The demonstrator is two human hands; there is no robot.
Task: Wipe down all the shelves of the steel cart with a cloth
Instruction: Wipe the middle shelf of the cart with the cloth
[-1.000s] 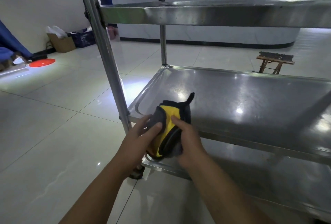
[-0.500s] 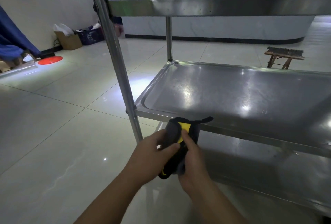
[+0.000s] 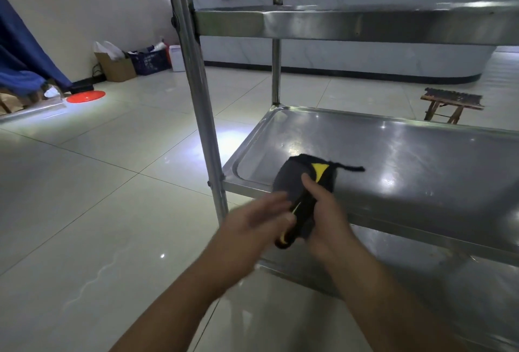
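Right hand [image 3: 323, 211] grasps folded grey-and-yellow cloth [image 3: 304, 183] | blurred left hand [image 3: 252, 228] touches it, grip unclear | loose bundle may unfold, smearing middle steel cart shelf [image 3: 421, 171]

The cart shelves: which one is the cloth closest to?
The middle shelf; the cloth is held over its front edge, below the top shelf.

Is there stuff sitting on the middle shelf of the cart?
No, the middle shelf shows only bare shiny steel; the cloth is held in front of it by both hands.
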